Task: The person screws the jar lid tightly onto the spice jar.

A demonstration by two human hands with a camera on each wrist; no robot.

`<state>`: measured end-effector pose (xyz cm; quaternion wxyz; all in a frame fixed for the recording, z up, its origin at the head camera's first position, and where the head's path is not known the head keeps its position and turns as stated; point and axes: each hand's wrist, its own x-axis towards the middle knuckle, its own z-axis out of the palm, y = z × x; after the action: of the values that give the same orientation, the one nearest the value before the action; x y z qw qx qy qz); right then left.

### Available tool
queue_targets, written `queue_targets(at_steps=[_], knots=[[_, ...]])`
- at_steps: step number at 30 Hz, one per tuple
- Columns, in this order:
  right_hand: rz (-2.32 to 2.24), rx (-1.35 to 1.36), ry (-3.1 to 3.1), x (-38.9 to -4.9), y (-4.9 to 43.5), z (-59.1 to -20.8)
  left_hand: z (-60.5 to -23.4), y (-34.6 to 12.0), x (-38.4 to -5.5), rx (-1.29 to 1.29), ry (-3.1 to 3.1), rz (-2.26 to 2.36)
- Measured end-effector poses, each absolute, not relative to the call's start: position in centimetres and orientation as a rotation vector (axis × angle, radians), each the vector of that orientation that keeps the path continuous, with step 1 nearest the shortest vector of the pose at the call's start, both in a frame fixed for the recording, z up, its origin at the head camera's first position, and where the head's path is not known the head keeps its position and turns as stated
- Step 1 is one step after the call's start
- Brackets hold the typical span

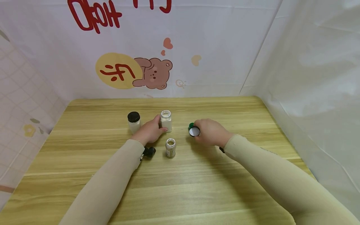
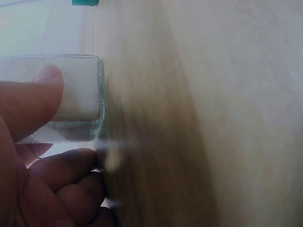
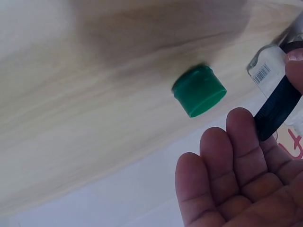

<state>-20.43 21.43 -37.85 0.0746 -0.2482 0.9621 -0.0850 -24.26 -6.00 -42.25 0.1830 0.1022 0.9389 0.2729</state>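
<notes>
My left hand grips a square glass jar of white contents, its mouth uncovered. In the left wrist view the thumb lies along the side of this jar, near its base. To the right, my right hand pinches a round black lid, its white inner side toward the head camera. The right wrist view has this black lid between thumb and fingers. Just beyond it a green cap sits on the table. A small lidless jar with a label stands between the hands, nearer me.
Left of my left hand stands another jar with a black lid and pale contents. Everything rests on a wooden table. A white printed sheet hangs behind it, with more sheeting at both sides.
</notes>
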Motion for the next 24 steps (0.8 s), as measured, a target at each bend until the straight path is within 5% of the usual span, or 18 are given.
queue_targets(at_steps=[24], knots=[[-0.321, -0.716, 2.909, -23.2, 19.0, -36.7, -42.6, -6.0, -24.3, 0.31, 2.662, 0.77]])
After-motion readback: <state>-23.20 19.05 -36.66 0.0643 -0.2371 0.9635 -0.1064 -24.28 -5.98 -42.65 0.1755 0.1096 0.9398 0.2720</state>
